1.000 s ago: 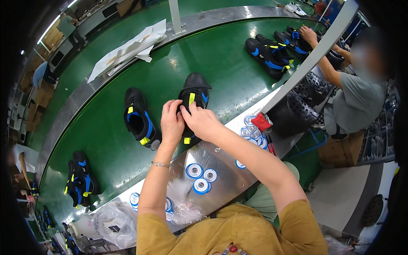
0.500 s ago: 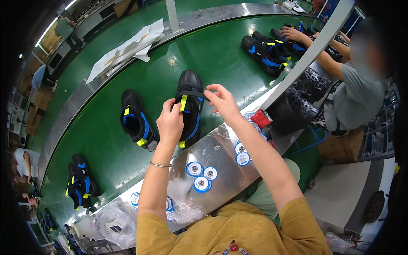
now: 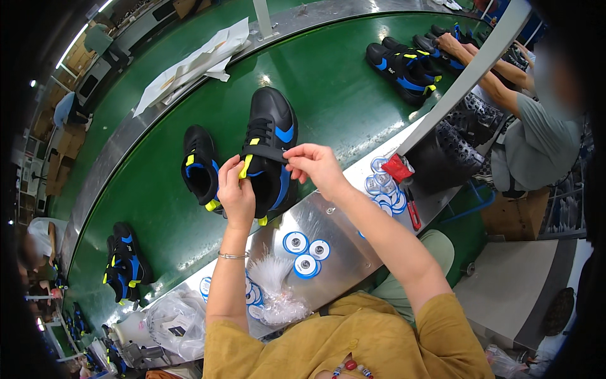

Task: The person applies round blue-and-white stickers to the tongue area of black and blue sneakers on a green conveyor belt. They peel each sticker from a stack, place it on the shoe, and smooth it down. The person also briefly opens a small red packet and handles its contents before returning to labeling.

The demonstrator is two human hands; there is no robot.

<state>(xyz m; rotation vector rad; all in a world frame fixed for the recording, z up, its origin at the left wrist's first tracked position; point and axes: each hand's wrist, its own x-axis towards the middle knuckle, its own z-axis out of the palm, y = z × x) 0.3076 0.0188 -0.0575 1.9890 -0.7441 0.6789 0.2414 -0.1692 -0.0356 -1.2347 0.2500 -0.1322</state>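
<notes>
A black shoe with blue panels (image 3: 274, 114) stands in front of me, toe pointing away, its opening toward me. My left hand (image 3: 236, 201) is closed, pinching the yellow-green tongue tab (image 3: 247, 163) of that shoe. My right hand (image 3: 317, 169) is closed on the free end of the black strap (image 3: 264, 152), which stretches across the laces. Just to the left stands a matching shoe (image 3: 197, 161), touched by neither hand. The fingers of my left hand hide part of the near shoe's collar.
Round blue-and-white tags (image 3: 307, 265) lie on the metal ledge (image 3: 341, 243). Bundled clear plastic fasteners (image 3: 271, 278) and a plastic bag (image 3: 177, 328) are nearby. Red-handled snips (image 3: 413, 210) sit at right. More shoes (image 3: 128, 262) stand left. A co-worker's hand (image 3: 451, 45) touches shoes far right.
The shoe in my hands has tilted and come nearer, showing more of its blue side. Both hands have shifted left with it, keeping hold of tab and strap.
</notes>
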